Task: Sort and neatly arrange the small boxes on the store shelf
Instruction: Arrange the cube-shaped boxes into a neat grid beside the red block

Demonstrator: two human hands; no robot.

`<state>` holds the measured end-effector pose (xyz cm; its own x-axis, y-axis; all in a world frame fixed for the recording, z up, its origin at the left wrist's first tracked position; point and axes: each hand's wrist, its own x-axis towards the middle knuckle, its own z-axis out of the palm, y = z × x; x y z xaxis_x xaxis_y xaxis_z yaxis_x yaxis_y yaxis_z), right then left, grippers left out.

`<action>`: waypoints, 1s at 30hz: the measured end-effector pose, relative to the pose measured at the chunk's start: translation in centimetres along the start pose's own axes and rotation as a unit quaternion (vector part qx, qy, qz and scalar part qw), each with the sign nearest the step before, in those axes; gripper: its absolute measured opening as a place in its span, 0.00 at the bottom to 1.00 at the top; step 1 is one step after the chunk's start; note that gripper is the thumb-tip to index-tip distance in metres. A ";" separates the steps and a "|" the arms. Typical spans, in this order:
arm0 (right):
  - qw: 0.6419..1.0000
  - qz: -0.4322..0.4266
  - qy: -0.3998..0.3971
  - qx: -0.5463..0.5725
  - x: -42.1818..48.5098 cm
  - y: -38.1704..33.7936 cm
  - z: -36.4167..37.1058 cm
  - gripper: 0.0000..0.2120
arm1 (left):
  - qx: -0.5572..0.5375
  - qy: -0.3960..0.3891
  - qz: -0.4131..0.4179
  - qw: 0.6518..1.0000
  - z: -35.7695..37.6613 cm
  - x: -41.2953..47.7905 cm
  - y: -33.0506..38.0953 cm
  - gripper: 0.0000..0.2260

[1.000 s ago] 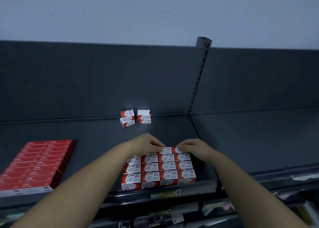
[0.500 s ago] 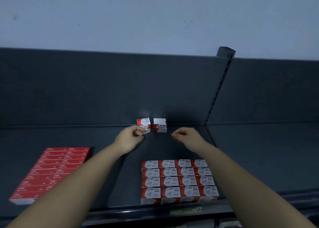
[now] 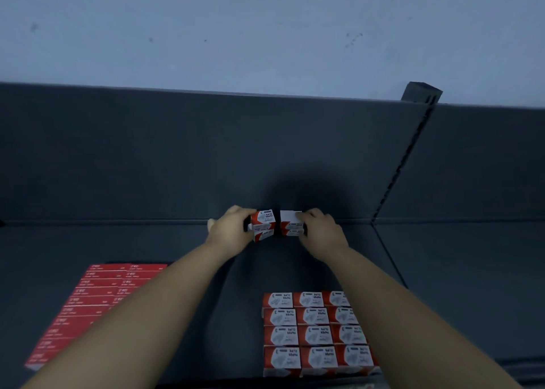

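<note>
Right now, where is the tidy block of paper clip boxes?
In the head view the block sits at the shelf's front edge, right of centre, beneath the right forearm; red packs lie to its left.

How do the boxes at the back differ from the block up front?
The back boxes form two stacks, gripped by the left hand and right hand; the front block is an untouched grid. Back boxes sit by the rear panel, the front block at the shelf edge. Both are red and white.
</note>
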<state>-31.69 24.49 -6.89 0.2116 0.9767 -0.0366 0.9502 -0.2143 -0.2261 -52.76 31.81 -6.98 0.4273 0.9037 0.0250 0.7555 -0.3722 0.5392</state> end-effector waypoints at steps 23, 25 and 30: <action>0.780 0.099 -0.053 0.616 -3.6 0.9 -1.1 0.09 | -0.474 0.028 -0.064 0.878 1.1 -2.0 2.2 0.13; 0.775 0.115 -0.053 0.619 -4.3 0.8 -1.5 0.14 | -0.535 -0.022 -0.093 0.840 0.4 -2.5 3.1 0.08; 0.791 0.118 -0.035 0.599 -5.9 1.1 -1.9 0.22 | -0.483 -0.066 -0.121 0.865 -0.3 -3.8 4.5 0.15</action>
<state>-31.47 18.42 -5.03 0.2985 0.9185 -0.2593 -0.0214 -0.2652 -0.9640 -51.10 26.79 -4.41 0.4156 0.8747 -0.2494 0.0916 0.2326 0.9683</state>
